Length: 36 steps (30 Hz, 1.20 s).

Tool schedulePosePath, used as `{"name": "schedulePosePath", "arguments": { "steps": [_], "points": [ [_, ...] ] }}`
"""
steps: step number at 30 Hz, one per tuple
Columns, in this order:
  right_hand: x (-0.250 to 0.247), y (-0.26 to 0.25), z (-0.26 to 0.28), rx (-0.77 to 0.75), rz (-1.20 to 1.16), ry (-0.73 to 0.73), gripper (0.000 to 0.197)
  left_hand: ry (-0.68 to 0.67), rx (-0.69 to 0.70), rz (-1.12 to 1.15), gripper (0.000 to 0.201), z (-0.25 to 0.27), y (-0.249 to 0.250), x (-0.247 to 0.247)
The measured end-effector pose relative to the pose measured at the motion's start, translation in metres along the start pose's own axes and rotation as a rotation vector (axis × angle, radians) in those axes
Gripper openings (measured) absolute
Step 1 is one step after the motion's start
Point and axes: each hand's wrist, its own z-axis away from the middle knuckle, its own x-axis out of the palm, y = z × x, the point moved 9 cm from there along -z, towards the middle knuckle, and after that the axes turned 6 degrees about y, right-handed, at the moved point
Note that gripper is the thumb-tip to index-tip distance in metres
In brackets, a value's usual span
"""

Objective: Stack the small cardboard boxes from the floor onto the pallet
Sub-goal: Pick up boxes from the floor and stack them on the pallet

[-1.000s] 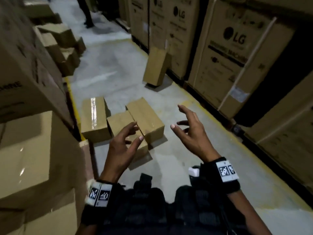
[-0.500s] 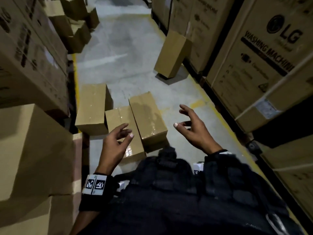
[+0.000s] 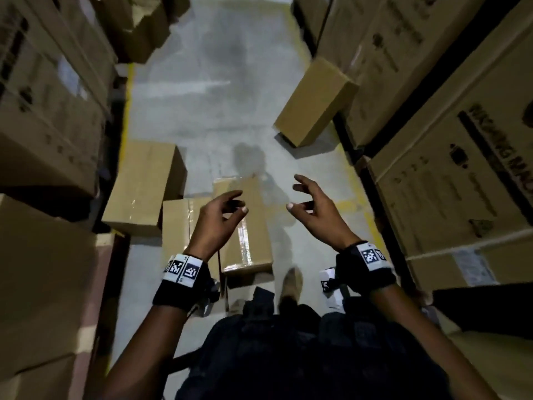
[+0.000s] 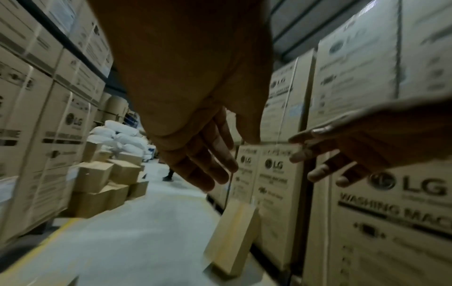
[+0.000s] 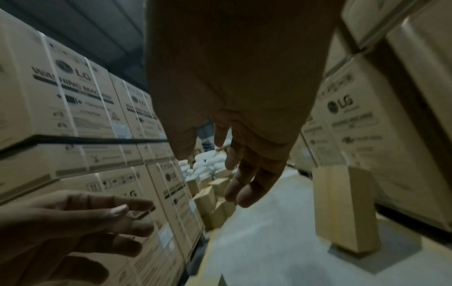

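Observation:
Three small cardboard boxes lie together on the grey floor: one at the left, one in the middle and a taped one on the right. A fourth small box leans against the cartons on the right, also seen in the wrist views. My left hand hovers over the taped box with fingers loosely spread and empty. My right hand hovers beside it over bare floor, also spread and empty. No pallet shows clearly.
Tall LG washing machine cartons wall the aisle on the right, and stacked cartons stand at the left. More small boxes are heaped further down the aisle. A yellow floor line runs along the left. My shoe is near the taped box.
The view has tipped down and moved closer to the boxes. Both hands have come nearer each other above the taped box and still hold nothing.

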Motion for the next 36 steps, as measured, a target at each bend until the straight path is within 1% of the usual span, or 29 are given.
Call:
{"name": "schedulePosePath", "arguments": {
  "steps": [3, 7, 8, 12, 14, 15, 18, 21, 22, 25, 27, 30, 31, 33, 34, 36],
  "points": [
    [0.021, 0.045, -0.057, 0.041, 0.011, -0.094, 0.061, 0.063, -0.138, -0.057, 0.039, -0.015, -0.048, 0.01],
    [0.062, 0.132, -0.124, 0.161, 0.047, -0.251, 0.061, 0.128, -0.384, -0.156, 0.037, -0.025, -0.116, 0.03],
    [0.071, 0.151, -0.136, 0.182, 0.056, -0.279, 0.062, 0.132, -0.425, -0.176, 0.037, -0.025, -0.128, 0.037],
    [0.113, 0.246, -0.19, 0.26, 0.163, -0.371, 0.066, 0.11, -0.589, -0.197, 0.038, -0.051, -0.205, 0.088],
    [0.131, 0.273, -0.211, 0.268, 0.217, -0.399, 0.067, 0.123, -0.641, -0.221, 0.04, -0.063, -0.232, 0.107],
    [0.144, 0.292, -0.222, 0.285, 0.234, -0.421, 0.068, 0.118, -0.679, -0.229, 0.042, -0.07, -0.253, 0.121],
    [0.18, 0.353, -0.256, 0.268, 0.303, -0.488, 0.07, 0.092, -0.766, -0.227, 0.051, -0.101, -0.323, 0.169],
    [0.221, 0.414, -0.275, 0.248, 0.375, -0.517, 0.071, 0.064, -0.835, -0.262, 0.063, -0.122, -0.398, 0.211],
    [0.236, 0.435, -0.277, 0.261, 0.392, -0.528, 0.072, 0.078, -0.851, -0.266, 0.067, -0.129, -0.421, 0.219],
    [0.27, 0.481, -0.28, 0.316, 0.406, -0.539, 0.079, 0.133, -0.859, -0.283, 0.076, -0.15, -0.469, 0.232],
    [0.285, 0.509, -0.283, 0.355, 0.429, -0.498, 0.084, 0.142, -0.859, -0.325, 0.082, -0.157, -0.498, 0.236],
    [0.294, 0.537, -0.289, 0.387, 0.456, -0.421, 0.088, 0.138, -0.869, -0.387, 0.099, -0.154, -0.537, 0.233],
    [0.294, 0.546, -0.29, 0.394, 0.445, -0.39, 0.086, 0.126, -0.876, -0.429, 0.1, -0.15, -0.547, 0.232],
    [0.3, 0.559, -0.285, 0.378, 0.402, -0.362, 0.082, 0.12, -0.902, -0.514, 0.09, -0.139, -0.565, 0.227],
    [0.307, 0.565, -0.278, 0.373, 0.384, -0.373, 0.088, 0.14, -0.906, -0.535, 0.086, -0.134, -0.57, 0.224],
    [0.318, 0.575, -0.264, 0.392, 0.368, -0.406, 0.11, 0.154, -0.908, -0.58, 0.089, -0.127, -0.577, 0.22]
  ]
}}
